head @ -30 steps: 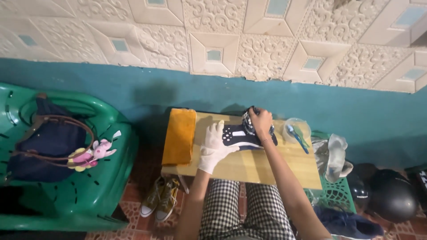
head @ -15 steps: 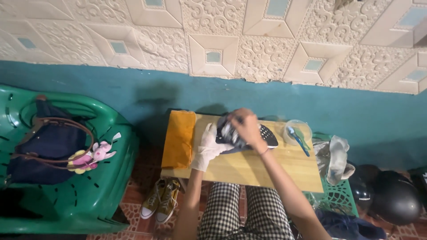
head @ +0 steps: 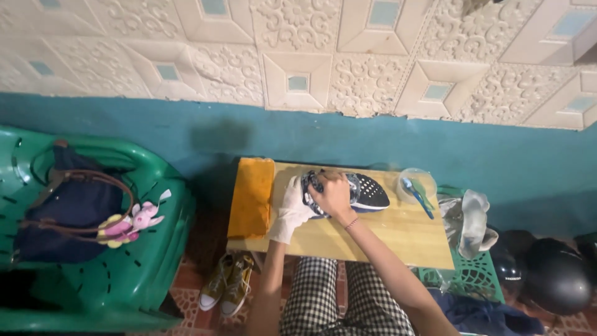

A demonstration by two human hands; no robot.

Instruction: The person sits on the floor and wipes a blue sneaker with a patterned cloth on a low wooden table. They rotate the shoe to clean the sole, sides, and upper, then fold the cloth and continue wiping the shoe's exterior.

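Note:
A black and white shoe lies sole-up on the small wooden table. My left hand, in a white glove, grips the shoe's left end. My right hand, bare, presses on the shoe's middle with its fingers curled over it; whether it holds something small is hidden. An orange cloth lies flat on the table's left part, next to my left hand.
A clear bowl with blue and green brushes stands at the table's right. A green plastic chair holds a dark bag with a pink toy. Olive sneakers sit on the floor. A green basket with cloths and dark helmets are at right.
My right hand has moved from the shoe's right end leftward onto its middle. The shoe has turned so its sole faces up. My left hand stays on the left end.

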